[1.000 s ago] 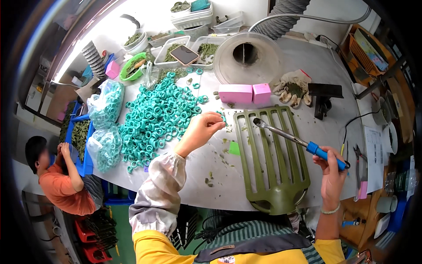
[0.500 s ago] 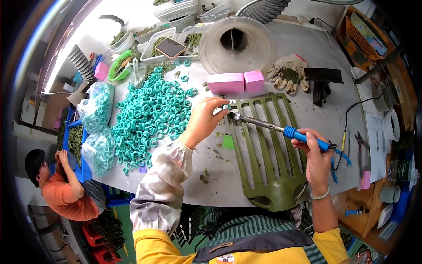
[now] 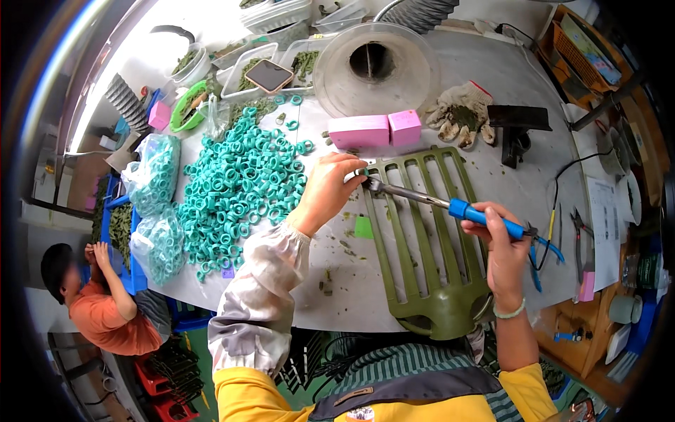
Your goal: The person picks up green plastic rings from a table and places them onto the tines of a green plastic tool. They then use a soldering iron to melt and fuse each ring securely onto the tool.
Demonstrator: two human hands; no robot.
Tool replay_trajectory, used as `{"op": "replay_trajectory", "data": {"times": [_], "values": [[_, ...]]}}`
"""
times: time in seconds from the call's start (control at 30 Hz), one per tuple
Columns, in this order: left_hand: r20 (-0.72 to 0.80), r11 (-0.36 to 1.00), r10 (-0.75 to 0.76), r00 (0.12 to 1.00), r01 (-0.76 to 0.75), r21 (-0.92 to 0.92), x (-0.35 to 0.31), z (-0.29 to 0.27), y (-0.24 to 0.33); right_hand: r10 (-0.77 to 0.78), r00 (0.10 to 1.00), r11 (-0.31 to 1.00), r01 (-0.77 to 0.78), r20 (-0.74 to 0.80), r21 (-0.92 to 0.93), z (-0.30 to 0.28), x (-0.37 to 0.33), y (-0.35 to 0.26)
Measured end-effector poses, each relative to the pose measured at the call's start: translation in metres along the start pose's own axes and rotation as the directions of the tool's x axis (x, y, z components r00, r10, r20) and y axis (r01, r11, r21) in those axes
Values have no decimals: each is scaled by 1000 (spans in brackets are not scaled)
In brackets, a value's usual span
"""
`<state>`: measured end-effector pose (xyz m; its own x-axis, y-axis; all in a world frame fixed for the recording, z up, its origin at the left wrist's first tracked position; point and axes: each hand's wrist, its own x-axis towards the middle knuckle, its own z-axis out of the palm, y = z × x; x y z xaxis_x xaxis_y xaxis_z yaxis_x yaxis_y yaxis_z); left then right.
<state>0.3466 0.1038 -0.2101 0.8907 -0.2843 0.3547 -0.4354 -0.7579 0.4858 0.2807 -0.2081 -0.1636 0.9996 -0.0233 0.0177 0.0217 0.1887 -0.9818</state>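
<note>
Between the thumb and fingers of my left hand (image 3: 329, 188), a small teal ring (image 3: 361, 171) is pinched. My right hand (image 3: 500, 247) is closed round the blue handle (image 3: 470, 211) of what looks like a soldering iron, its metal shaft (image 3: 411, 195) pointing left. The iron's tip is close by the ring; whether they touch I cannot tell. Under the iron lies a slotted olive-green plastic rack (image 3: 429, 288). Left of my left hand spreads a large heap of teal rings (image 3: 239, 183).
Pink blocks (image 3: 358, 132), a clear funnel-shaped hood (image 3: 337, 91), a soiled work glove (image 3: 460, 116) and a black stand (image 3: 519, 123) stand beyond my hands. A phone (image 3: 269, 75) rests on tubs. Pliers (image 3: 543, 252) lie at right; a person in orange (image 3: 116, 316) sits at left.
Both hands hold almost the same pose; the ring appears slightly turned between my left fingers. The iron's tip has shifted a little to the left.
</note>
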Motion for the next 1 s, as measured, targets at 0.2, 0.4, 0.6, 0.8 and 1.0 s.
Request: {"op": "replay_trajectory", "data": {"times": [0.2, 0.4, 0.6, 0.8, 1.0], "values": [[-69, 1000, 23, 997, -23, -8, 3, -3, -3, 14, 1000, 996, -14, -9, -86, -11, -13, -30], [-288, 938, -126, 949, 208, 275, 4, -39, -69, 54, 998, 996, -54, 7, -65, -10, -18, -34], [-216, 942, -235, 948, 277, 191, -1, -44, -82, 40, 999, 998, -40, -2, -57, -7, -21, -43], [317, 356, -579, 751, 583, -730, -12, -60, -59, 27, 999, 998, -28, -20, -53, -11, -22, -45], [445, 126, -574, 688, 611, -782, -26, -67, -50, 19, 999, 998, -20, -28, -55, -13, -24, -44]]}}
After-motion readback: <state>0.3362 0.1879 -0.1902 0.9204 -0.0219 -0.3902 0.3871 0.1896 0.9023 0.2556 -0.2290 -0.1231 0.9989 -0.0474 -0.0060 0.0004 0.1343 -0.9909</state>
